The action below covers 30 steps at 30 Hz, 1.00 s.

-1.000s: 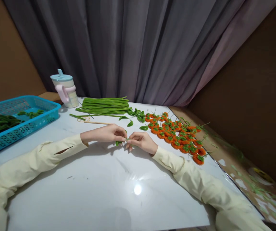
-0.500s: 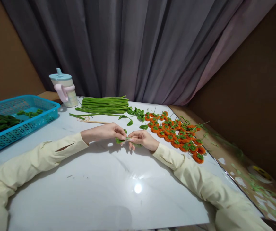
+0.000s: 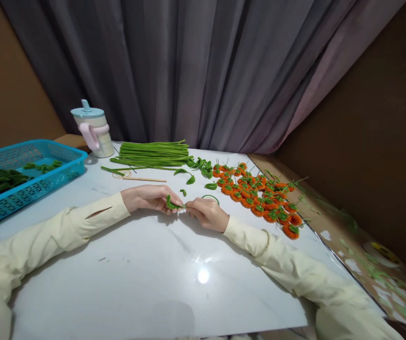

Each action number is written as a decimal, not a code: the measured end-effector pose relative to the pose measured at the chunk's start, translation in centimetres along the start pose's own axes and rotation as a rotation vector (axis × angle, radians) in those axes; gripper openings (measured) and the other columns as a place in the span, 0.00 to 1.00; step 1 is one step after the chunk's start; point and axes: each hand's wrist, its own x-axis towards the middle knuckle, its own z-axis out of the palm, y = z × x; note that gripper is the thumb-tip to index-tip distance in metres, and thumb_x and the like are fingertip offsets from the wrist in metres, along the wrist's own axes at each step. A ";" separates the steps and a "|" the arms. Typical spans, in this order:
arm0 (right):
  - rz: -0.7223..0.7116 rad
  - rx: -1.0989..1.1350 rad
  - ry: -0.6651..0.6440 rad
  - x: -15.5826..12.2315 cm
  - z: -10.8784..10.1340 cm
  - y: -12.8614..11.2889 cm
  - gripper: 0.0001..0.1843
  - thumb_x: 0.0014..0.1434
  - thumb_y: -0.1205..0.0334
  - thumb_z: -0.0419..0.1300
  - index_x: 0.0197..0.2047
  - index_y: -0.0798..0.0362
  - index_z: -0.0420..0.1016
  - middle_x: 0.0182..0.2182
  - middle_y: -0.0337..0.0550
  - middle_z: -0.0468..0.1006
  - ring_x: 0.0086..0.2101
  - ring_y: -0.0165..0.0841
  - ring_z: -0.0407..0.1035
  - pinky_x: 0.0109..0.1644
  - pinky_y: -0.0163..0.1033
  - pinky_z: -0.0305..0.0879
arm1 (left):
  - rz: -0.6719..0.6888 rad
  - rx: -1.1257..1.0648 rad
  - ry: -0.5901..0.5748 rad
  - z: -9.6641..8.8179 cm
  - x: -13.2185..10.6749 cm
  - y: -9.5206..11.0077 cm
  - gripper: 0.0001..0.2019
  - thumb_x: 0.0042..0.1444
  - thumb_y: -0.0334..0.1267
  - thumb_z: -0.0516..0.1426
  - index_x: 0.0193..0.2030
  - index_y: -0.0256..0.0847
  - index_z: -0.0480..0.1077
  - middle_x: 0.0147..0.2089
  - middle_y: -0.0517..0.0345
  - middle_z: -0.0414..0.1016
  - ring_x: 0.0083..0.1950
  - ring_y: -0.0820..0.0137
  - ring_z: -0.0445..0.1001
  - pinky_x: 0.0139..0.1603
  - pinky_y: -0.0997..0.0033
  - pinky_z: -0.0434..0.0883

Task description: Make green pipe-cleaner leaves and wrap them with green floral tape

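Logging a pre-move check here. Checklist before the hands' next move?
1. Left hand holding leaf: ok.
2. Right hand gripping leaf's end: cannot tell, detail too small.
3. Stick clear of both hands: ok, lies beyond them.
4. All stems in bundle: not ok, some lie apart in front.
5. Mug upright, lid on: ok.

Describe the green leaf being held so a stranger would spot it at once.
Find the white table in front of the dark curtain. Around its middle, the left hand and right hand come close together, with the curled leaf in the left one. It's in hand, while the loose leaves just beyond lie on the table.
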 end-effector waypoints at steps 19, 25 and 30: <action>0.680 1.059 -0.016 1.0 -1.1 0.3 0.16 0.51 0.54 0.65 0.32 0.61 0.74 0.25 0.45 0.76 0.22 0.29 0.68 0.30 0.35 0.65 | 0.895 1.906 0.466 3.4 -2.2 0.7 0.12 0.63 0.29 0.44 0.39 0.39 0.67 0.43 0.51 0.74 0.54 0.65 0.64 0.54 0.59 0.51; 0.656 1.157 -0.029 1.0 -1.1 0.7 0.15 0.51 0.56 0.66 0.32 0.62 0.73 0.24 0.46 0.76 0.22 0.29 0.68 0.29 0.34 0.63 | 0.972 1.764 0.477 2.1 -1.7 0.6 0.09 0.62 0.30 0.46 0.39 0.36 0.67 0.38 0.50 0.73 0.47 0.66 0.67 0.53 0.61 0.53; 0.631 1.172 -0.067 1.0 -1.3 0.7 0.16 0.51 0.56 0.65 0.35 0.62 0.73 0.24 0.45 0.76 0.22 0.28 0.67 0.29 0.34 0.64 | 0.962 1.587 0.452 1.9 -1.6 0.4 0.09 0.62 0.32 0.48 0.38 0.37 0.68 0.36 0.54 0.71 0.45 0.68 0.68 0.52 0.63 0.54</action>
